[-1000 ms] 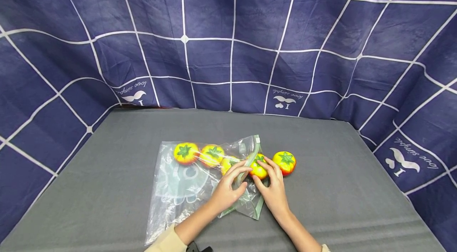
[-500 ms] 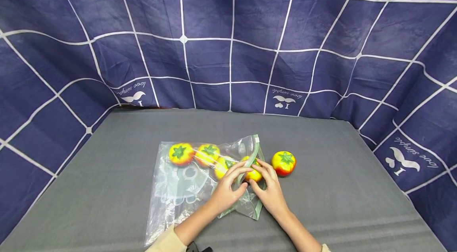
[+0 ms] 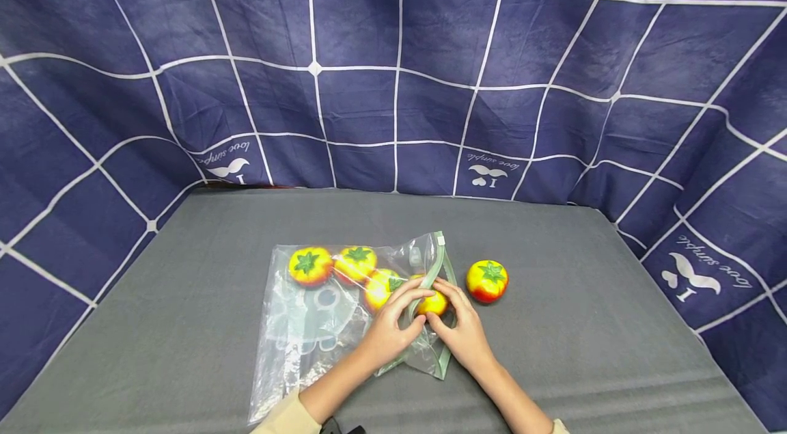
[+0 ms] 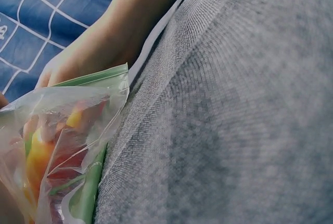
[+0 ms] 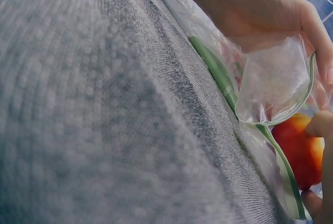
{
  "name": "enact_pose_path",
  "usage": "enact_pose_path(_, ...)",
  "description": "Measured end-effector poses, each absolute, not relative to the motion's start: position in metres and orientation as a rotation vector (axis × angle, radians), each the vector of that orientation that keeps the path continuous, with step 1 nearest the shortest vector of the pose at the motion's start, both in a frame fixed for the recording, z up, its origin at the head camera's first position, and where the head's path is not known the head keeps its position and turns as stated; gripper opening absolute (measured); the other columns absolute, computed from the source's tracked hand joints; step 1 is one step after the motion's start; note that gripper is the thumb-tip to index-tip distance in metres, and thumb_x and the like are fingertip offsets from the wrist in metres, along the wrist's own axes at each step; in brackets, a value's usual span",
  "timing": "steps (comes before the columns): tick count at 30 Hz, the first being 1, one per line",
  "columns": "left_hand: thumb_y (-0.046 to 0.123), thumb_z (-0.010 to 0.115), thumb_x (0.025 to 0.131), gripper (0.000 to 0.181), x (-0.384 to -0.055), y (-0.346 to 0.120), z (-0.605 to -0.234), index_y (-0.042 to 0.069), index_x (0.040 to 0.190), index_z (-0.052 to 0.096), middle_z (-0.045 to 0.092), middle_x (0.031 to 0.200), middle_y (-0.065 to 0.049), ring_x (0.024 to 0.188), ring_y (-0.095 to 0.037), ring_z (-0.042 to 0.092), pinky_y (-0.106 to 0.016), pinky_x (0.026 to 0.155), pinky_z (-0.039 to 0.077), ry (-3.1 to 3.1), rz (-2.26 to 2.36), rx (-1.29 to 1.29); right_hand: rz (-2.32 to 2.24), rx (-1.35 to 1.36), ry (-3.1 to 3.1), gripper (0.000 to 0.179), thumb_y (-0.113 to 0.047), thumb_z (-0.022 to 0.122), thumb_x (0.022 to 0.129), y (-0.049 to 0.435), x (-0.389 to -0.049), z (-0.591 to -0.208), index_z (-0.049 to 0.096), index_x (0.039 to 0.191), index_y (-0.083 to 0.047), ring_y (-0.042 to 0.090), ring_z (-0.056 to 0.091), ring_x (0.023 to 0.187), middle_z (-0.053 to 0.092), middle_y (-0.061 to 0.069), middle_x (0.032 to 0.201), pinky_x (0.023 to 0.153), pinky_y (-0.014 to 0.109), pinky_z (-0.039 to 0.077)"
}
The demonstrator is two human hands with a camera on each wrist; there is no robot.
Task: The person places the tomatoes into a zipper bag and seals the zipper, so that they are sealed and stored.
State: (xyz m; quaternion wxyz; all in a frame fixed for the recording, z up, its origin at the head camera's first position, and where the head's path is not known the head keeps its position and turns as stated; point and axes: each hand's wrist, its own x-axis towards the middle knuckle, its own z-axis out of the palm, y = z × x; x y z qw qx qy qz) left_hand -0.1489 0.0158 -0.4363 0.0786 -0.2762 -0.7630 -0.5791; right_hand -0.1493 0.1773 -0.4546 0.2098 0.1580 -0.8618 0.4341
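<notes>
The right hand (image 3: 461, 326) has slid its gripped fruit (image 3: 434, 305), apparently inside the bag (image 3: 337, 330) the left hand (image 3: 392, 328) pinches; one loose fruit (image 3: 487, 281) remains.

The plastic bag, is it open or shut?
The bag is open: its green-edged mouth gapes, and the right hand holds a fruit in it.

Cream sleeves (image 3: 287, 415), bare forearms (image 3: 337, 383), bare fingers (image 3: 407, 296)
</notes>
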Motion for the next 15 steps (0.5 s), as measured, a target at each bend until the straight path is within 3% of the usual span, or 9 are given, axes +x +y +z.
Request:
enact_pose_path(4, 0.002, 0.061, 0.078, 0.037, -0.1494, 0.0162, -0.4372, 0.014, 0.114, 0.060, 0.046, 0.135, -0.006, 0.128, -0.026, 0.040, -0.037, 0.105, 0.036, -2.285, -1.717, -0.830, 1.337, 0.387, -2.371, 0.044, -0.007, 0.070, 0.075, 0.1766, -0.1510, -0.4569, 0.056, 0.116, -0.009, 0.026, 0.047, 0.118, 0.047, 0.012, 0.129, 0.088, 0.041, 0.049)
enact_pose_path(11, 0.001, 0.061, 0.077, 0.039, -0.1488, 0.0166, -0.4365, 0.015, 0.113, 0.060, 0.047, 0.135, -0.005, 0.127, -0.024, 0.042, -0.037, 0.104, 0.037, -2.287, -1.720, -0.817, 1.363, 0.284, -2.365, 0.044, -0.010, 0.072, 0.075, 0.1767, -0.1530, -0.4602, 0.060, 0.117, -0.012, 0.018, 0.053, 0.106, 0.050, 0.010, 0.123, 0.080, 0.027, 0.053)
enact_pose_path(15, 0.000, 0.061, 0.077, 0.040, -0.1485, 0.0164, -0.4358, 0.016, 0.114, 0.060, 0.046, 0.136, -0.004, 0.127, -0.024, 0.042, -0.037, 0.104, 0.036, -2.283, -1.723, -0.826, 1.430, 0.209, -2.377, 0.045, -0.007, 0.070, 0.076, 0.1740, -0.1505, -0.4553, 0.059, 0.119, -0.013, 0.018, 0.053, 0.106, 0.052, 0.009, 0.122, 0.083, 0.032, 0.052)
